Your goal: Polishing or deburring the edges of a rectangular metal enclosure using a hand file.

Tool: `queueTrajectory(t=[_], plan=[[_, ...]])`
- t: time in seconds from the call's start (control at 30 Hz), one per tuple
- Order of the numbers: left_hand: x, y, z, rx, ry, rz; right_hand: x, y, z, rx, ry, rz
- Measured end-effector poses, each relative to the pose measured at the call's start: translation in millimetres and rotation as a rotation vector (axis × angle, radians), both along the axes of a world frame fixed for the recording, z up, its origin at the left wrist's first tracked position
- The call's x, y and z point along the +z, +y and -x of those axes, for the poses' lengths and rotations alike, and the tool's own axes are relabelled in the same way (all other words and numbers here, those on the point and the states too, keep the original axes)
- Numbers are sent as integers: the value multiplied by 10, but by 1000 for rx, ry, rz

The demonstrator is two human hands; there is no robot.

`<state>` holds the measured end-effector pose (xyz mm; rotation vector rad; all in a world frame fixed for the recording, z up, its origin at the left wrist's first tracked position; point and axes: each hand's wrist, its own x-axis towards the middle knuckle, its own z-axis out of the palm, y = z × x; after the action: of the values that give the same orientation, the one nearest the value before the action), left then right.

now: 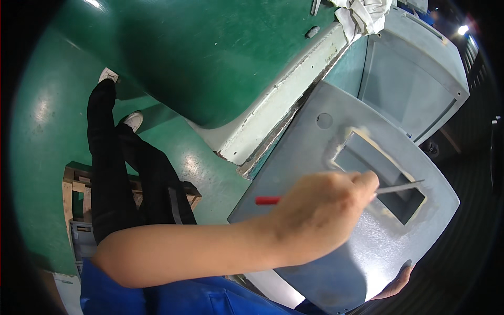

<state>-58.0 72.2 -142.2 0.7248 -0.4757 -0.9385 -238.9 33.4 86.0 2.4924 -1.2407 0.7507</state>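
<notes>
My left hand (325,212) is closed around a slim metal file (400,187) with a red handle (268,200). The file's blade lies over a rectangular opening in a grey painted panel (294,152). Along the opening's border run tan, sanded patches, and a faint round mark shows near the panel's upper corner. At the lower right, my right hand (396,285) holds the panel's edge, with the thumb on its face; the other fingers are mostly hidden behind it.
A green-topped surface with a chipped pale edge (278,100) stands beyond the panel, bearing a white cloth (363,18) and a small grey lump (313,32). Another grey housing (415,79) sits at the upper right. A wooden pallet (68,194) lies by my legs on the green floor.
</notes>
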Motion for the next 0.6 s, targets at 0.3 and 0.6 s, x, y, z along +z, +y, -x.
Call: queueTrajectory(t=[0.3, 0.6], plan=[[683, -514, 259, -181, 369, 180, 42, -37, -94, -121, -110, -109], [1029, -267, 395, 57, -36, 140, 37, -109, -155, -174, -188, -204]])
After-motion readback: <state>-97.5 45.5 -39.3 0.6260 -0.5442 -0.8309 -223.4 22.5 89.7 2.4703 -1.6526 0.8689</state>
